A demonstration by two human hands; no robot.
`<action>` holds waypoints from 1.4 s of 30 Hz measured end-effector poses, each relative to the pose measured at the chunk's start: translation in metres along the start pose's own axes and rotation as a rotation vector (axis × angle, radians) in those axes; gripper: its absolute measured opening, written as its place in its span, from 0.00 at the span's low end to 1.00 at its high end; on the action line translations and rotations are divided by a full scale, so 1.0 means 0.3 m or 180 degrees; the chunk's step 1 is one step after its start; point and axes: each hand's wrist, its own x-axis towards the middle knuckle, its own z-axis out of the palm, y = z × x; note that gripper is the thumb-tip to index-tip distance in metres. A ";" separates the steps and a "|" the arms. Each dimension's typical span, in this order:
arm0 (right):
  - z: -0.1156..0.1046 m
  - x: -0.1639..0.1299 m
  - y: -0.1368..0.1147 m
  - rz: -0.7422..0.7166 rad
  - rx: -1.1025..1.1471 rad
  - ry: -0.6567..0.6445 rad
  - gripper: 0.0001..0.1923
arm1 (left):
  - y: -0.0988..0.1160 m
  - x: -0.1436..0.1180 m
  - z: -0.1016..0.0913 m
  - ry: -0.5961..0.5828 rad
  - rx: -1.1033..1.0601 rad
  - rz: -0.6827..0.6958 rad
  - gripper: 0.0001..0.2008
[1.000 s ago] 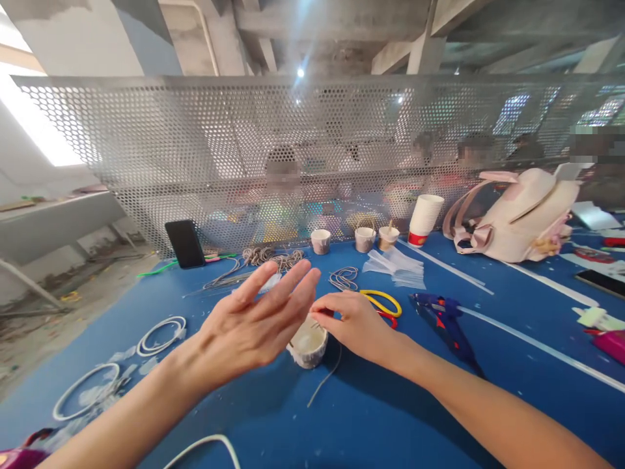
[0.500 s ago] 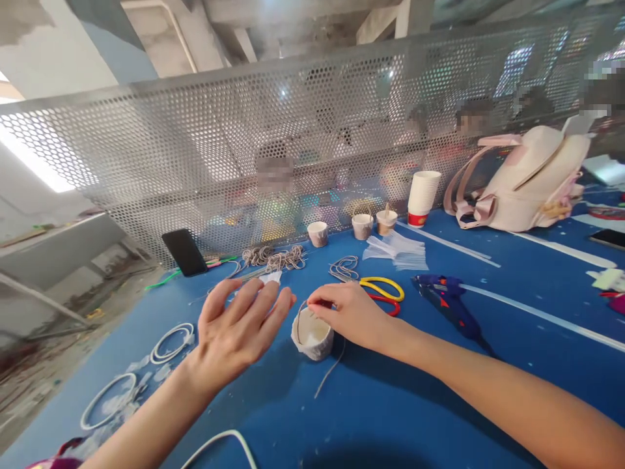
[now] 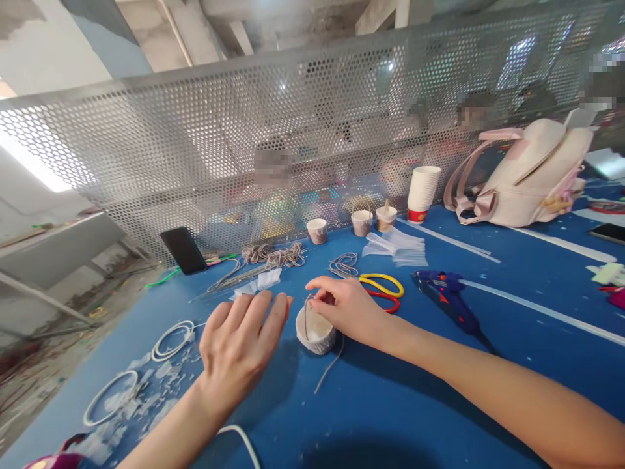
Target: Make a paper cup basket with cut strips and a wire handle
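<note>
A small cut-down paper cup (image 3: 315,333) sits on the blue table (image 3: 390,404). My right hand (image 3: 346,307) rests on its right rim and pinches a thin grey cord (image 3: 328,369) that arches over the cup's mouth and trails onto the table. My left hand (image 3: 241,342) hovers just left of the cup, palm down, fingers loosely spread, holding nothing.
Yellow and red scissors (image 3: 383,290) and a blue glue gun (image 3: 446,296) lie to the right. Cord bundles (image 3: 273,255), small cups (image 3: 362,223), a stack of paper cups (image 3: 422,193), a black phone (image 3: 184,250), white rings (image 3: 170,339) and a pink backpack (image 3: 527,179) stand around. A perforated metal screen (image 3: 244,143) backs the table.
My left hand dropped from a raised, spread pose down toward the table beside the cup. My right hand stayed on the cup's rim. The view tilted down.
</note>
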 end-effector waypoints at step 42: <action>0.014 0.007 0.021 -0.0190 -0.0076 0.0236 0.06 | 0.118 -0.064 -0.006 -0.1369 -0.4717 -0.5401 0.15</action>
